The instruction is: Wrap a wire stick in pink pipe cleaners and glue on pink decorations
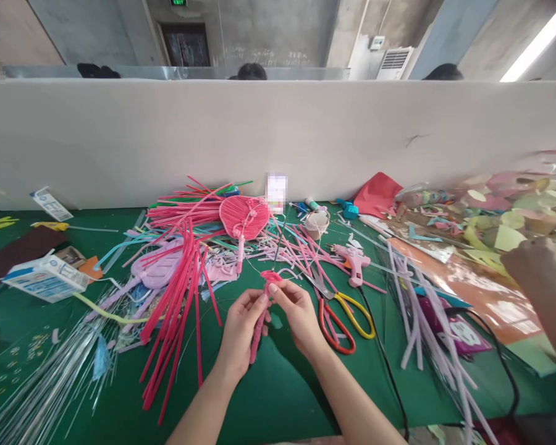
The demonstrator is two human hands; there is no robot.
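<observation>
My left hand (241, 324) is closed around a pink pipe-cleaner stick (257, 339), whose lower end sticks out below the fingers. My right hand (301, 312) pinches the small reddish-pink loop (271, 276) at its top, close against the left fingertips. A thin dark green stem (280, 241) rises just behind the loop; whether it is joined to it I cannot tell. Beyond the hands lies a pink fan-shaped pipe-cleaner piece (243, 217) with a wrapped handle. Scissors (336, 303) with one red and one yellow handle lie beside my right hand.
Loose red-pink pipe cleaners (178, 321) spread left of my hands, near a lilac fan-shaped piece (157, 266). A pink glue gun (356, 262) trails a black cord at right. Lilac pipe cleaners (414, 309) and paper scraps (509, 228) lie farther right. A pale partition (213, 136) bounds the green table.
</observation>
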